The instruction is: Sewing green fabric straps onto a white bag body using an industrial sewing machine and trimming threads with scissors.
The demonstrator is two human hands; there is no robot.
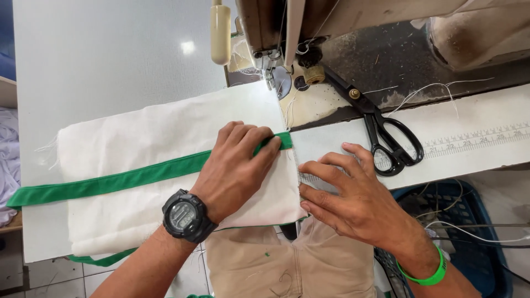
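Fingers: our left hand (234, 168) presses flat, fingers together, on the green strap (110, 183); our right hand (353, 193) lies spread, holding nothing, fingertips on the cloth's 3 o'clock edge.
Cloth: cream canvas panel (138, 143) flat on the table (99, 60), at 7 o'clock from the sewing machine (276, 33).
Handling: we judge it light, limp, prone to shifting; hold by flat palms near the strap end.
Scissors: black pair (381, 129) at 1 o'clock from our right hand.

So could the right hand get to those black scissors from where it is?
Probably yes. The right hand lies flat at the cloth's edge, and the black scissors lie just beyond its fingertips on the white table, with nothing lying between them.
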